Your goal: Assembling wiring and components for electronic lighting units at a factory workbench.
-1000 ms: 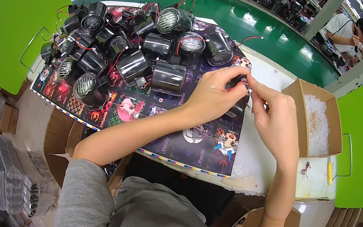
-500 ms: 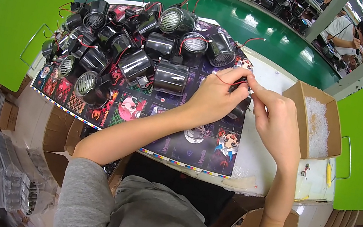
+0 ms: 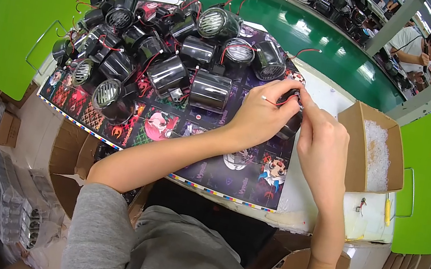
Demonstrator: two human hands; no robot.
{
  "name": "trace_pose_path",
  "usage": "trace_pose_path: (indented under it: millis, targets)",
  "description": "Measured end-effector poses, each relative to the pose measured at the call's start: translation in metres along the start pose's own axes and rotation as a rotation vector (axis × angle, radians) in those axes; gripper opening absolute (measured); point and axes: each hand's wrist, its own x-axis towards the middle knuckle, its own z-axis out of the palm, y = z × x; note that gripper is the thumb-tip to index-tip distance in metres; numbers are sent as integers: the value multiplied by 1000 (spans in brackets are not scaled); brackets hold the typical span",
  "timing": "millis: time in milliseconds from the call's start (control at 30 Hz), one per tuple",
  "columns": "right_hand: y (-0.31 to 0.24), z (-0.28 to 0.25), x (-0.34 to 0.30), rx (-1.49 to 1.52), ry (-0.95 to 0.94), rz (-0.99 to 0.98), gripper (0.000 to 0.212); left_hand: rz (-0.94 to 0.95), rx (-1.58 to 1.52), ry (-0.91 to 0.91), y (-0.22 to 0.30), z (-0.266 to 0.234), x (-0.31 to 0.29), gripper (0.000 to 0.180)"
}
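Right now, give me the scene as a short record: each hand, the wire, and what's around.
Left hand: grips a black cylindrical part
Right hand: fingertips at that part's upper end; exact grip hidden
Red wire: white-tipped, across the left hand
To the left: more black cylinders on a printed sheet
To the right: cardboard box of clear pieces
Beyond: green surface

Your white table [image 3: 301,199] carries an open cardboard box [image 3: 397,157]. Left of box: printed sheet [image 3: 249,188] under black housings [image 3: 210,91]. Box's near side: small wired part [image 3: 361,206], yellow stick [image 3: 388,210].
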Motion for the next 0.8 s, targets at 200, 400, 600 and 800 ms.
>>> trace_pose_path:
  millis: [200,400,600,800]
  targets:
    - [-1,7,-3,-175,21,-75,50,-17,-47,69,2,3,-2,24]
    - [1,12,-2,-230,34,-71,53,25,-59,130,0,5,-2,23]
    - [6,11,-1,-154,75,-73,44,152,192,57,-2,-2,-1,25]
    - [12,0,5,52,53,-25,23,173,328,-19,7,-7,-4,27]
